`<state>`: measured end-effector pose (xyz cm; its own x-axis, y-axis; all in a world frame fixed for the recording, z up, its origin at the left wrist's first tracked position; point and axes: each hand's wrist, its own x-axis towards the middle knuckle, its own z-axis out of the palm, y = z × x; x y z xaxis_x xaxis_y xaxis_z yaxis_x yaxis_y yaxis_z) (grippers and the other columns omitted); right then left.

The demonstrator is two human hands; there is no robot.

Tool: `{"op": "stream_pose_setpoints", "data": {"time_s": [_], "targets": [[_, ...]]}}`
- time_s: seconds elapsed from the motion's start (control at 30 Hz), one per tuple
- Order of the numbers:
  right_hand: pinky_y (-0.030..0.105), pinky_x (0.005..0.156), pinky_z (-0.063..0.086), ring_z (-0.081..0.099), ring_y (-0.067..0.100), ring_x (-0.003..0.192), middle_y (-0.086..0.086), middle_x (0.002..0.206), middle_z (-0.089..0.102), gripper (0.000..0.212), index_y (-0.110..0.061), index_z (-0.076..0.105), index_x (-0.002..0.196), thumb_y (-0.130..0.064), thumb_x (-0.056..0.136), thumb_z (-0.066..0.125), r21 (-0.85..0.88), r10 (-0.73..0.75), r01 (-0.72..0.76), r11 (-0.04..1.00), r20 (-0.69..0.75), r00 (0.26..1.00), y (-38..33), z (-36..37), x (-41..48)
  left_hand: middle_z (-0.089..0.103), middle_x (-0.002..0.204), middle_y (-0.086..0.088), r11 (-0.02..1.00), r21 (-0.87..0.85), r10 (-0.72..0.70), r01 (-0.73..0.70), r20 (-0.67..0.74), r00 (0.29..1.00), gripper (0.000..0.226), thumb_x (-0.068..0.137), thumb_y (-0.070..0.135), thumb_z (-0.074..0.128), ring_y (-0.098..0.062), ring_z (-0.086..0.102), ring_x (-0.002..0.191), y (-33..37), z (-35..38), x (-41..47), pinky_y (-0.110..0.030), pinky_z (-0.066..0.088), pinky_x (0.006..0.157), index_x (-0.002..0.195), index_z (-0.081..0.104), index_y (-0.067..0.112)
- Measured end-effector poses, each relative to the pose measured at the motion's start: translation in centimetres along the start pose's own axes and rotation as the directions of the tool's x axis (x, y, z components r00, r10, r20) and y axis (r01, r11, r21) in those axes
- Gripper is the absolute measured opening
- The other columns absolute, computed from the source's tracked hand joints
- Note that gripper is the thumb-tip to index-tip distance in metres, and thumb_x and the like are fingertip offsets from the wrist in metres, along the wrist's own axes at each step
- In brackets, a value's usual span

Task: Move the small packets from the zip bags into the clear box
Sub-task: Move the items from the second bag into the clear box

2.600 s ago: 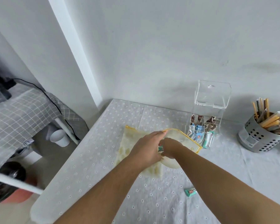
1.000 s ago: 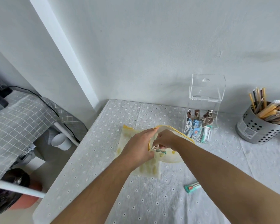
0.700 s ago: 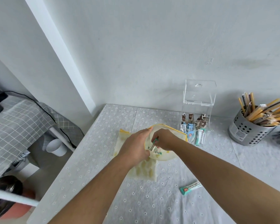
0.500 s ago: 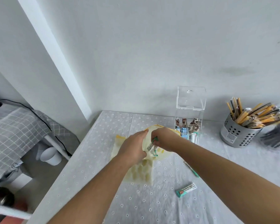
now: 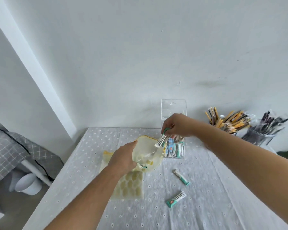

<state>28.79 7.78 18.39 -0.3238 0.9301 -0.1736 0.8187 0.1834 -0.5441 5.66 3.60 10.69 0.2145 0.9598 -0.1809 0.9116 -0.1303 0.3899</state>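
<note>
Head view: small packets (image 5: 162,139), teal and white, pinched by their teal ends in right hand (image 5: 177,125), white ends hanging down. Held in the air between mouth of zip bag (image 5: 148,152) and clear box (image 5: 175,149), just above the box's front compartment.

Left hand (image 5: 125,157) clamped on the bag's yellow rim, holding the bag up with its mouth open toward the box. One more packet (image 5: 143,166) visible inside the bag, low, beside the left hand. Hands apart, bag mouth between them.

Box at the back of the table against the wall, lid (image 5: 173,107) swung up, front compartment holding upright teal and blue packets. Rear compartments mostly hidden behind the right hand.

Second zip bag (image 5: 130,186) flat on the tablecloth (image 5: 214,196), partly under the held one. Two loose packets (image 5: 181,177) lying on the cloth, right of the flat bag, apart from each other.

Right of the box: metal holder (image 5: 228,121) with yellow and dark sticks, then clear jar (image 5: 263,131) with dark sticks. Left, below table level: white cup (image 5: 27,184) and grey checked cloth (image 5: 5,151).
</note>
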Motion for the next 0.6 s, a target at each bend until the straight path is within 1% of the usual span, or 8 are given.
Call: {"op": "stream_pose_setpoints", "data": {"time_s": [0.07,0.17,0.27,0.37,0.47,0.5,0.57,0.6], "targets": [[0.033,0.073,0.059,0.069,0.004,0.056,-0.002,0.072,0.071,0.012,-0.016,0.074,0.082,-0.005,0.082,0.068,0.059,0.035,-0.032,0.998,-0.049,0.998,1.4,-1.5,0.4,0.029,0.153,0.007,1.0,0.001,-0.002,0.002,0.002,1.0,0.082,0.081,0.011,0.06,-0.015,0.036,0.136,0.0,0.0,0.0,-0.026,0.038,0.103,0.149,0.018,0.029],[0.036,0.078,0.06,0.07,0.012,0.06,0.005,0.074,0.073,0.016,-0.016,0.075,0.078,-0.001,0.079,0.069,0.096,0.106,-0.093,0.991,-0.142,0.984,3.4,-2.5,0.9,0.03,0.152,0.008,1.0,0.01,-0.002,0.002,0.0,1.0,0.083,0.081,0.012,0.061,-0.015,0.037,0.134,-0.1,0.0,0.2,-0.025,0.038,0.102,0.149,0.017,0.03],[0.035,0.076,0.061,0.071,0.023,0.071,0.012,0.083,0.075,0.015,-0.011,0.076,0.083,0.001,0.077,0.068,0.014,0.172,-0.172,0.985,-0.191,0.966,5.3,-2.2,1.9,0.038,0.146,0.007,1.0,-0.012,-0.003,0.003,-0.008,1.0,0.085,0.078,0.01,0.062,-0.017,0.045,0.125,-0.1,0.0,0.3,-0.023,0.04,0.095,0.149,0.019,0.031],[0.027,0.07,0.057,0.064,0.018,0.069,0.009,0.091,0.075,0.018,-0.01,0.076,0.089,0.0,0.08,0.064,-0.142,0.192,-0.218,0.965,-0.176,0.965,6.9,-1.0,3.2,0.042,0.142,0.007,1.0,-0.025,0.013,-0.014,-0.016,1.0,0.085,0.077,0.01,0.063,-0.017,0.049,0.118,0.0,0.1,0.3,-0.023,0.041,0.092,0.148,0.021,0.031],[0.022,0.068,0.052,0.061,0.016,0.076,0.007,0.099,0.074,0.024,-0.01,0.076,0.096,0.001,0.083,0.059,-0.276,0.196,-0.217,0.936,-0.101,0.975,7.9,0.1,4.3,0.035,0.147,0.012,0.999,-0.043,0.019,-0.02,-0.024,1.0,0.085,0.078,0.01,0.062,-0.015,0.048,0.121,0.2,0.0,0.3,-0.021,0.043,0.084,0.148,0.02,0.033],[0.022,0.07,0.051,0.062,0.017,0.078,0.006,0.101,0.073,0.025,-0.01,0.075,0.099,0.0,0.084,0.058,-0.313,0.197,-0.21,0.926,-0.073,0.978,8.2,0.5,4.7,0.033,0.149,0.014,0.998,-0.053,0.016,-0.017,-0.023,1.0,0.085,0.078,0.01,0.062,-0.014,0.047,0.122,0.2,0.0,0.4,-0.021,0.043,0.082,0.148,0.02,0.033],[0.023,0.076,0.051,0.064,0.018,0.082,0.005,0.103,0.073,0.025,-0.01,0.075,0.101,0.0,0.085,0.058,-0.367,0.195,-0.192,0.91,-0.028,0.98,8.7,1.2,5.4,0.031,0.149,0.015,0.998,-0.063,0.022,-0.024,-0.026,0.999,0.085,0.078,0.011,0.063,-0.013,0.048,0.12,0.3,0.1,0.4,-0.02,0.043,0.086,0.148,0.02,0.034],[0.023,0.079,0.051,0.066,0.019,0.088,0.005,0.105,0.073,0.025,-0.011,0.075,0.101,-0.001,0.085,0.059,-0.399,0.19,-0.176,0.9,-0.004,0.982,9.1,1.6,5.9,0.031,0.149,0.016,0.997,-0.068,0.024,-0.026,-0.024,0.999,0.085,0.078,0.011,0.063,-0.014,0.05,0.118,0.3,0.1,0.5,-0.02,0.043,0.087,0.148,0.02,0.035]]}}
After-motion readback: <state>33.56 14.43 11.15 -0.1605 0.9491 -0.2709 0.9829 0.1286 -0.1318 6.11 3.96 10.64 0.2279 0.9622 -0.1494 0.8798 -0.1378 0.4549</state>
